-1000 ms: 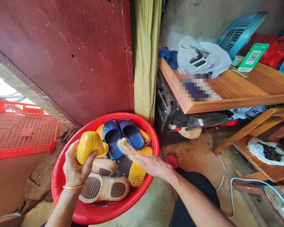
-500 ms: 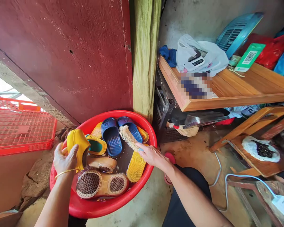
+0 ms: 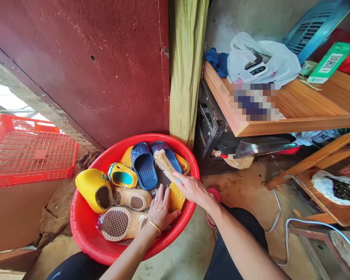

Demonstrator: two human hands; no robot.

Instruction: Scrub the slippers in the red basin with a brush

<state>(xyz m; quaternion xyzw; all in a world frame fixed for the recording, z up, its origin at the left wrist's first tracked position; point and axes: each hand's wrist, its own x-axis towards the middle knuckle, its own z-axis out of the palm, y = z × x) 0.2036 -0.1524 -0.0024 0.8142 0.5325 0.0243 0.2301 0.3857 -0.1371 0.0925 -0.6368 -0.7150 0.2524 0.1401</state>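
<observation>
In a red basin (image 3: 106,254) of water lie several shoes and slippers. My right hand (image 3: 191,189) grips a scrub brush (image 3: 165,164), its pale bristles upward, over the right side of the basin. Fingers spread, my left hand (image 3: 162,210) reaches across a tan shoe (image 3: 116,224) lying sole up, its fingertips near a yellow slipper (image 3: 176,197). A yellow clog (image 3: 93,190) rests against the basin's left rim. Beside it are a smaller yellow shoe with teal lining (image 3: 122,175) and a second tan shoe (image 3: 138,199). Two blue slippers (image 3: 146,171) sit at the back.
A red plastic crate (image 3: 35,155) stands left, near brown sacking (image 3: 56,210). Behind the basin are a dark red door (image 3: 105,77) and a greenish post (image 3: 188,70). To the right, a wooden table (image 3: 297,127) holds a white plastic bag (image 3: 262,64); a white cable (image 3: 287,233) crosses the floor.
My left hand has let go of the yellow clog, now at the basin's left rim, and moved right over the tan shoe. My right hand still holds the brush. The view has shifted slightly.
</observation>
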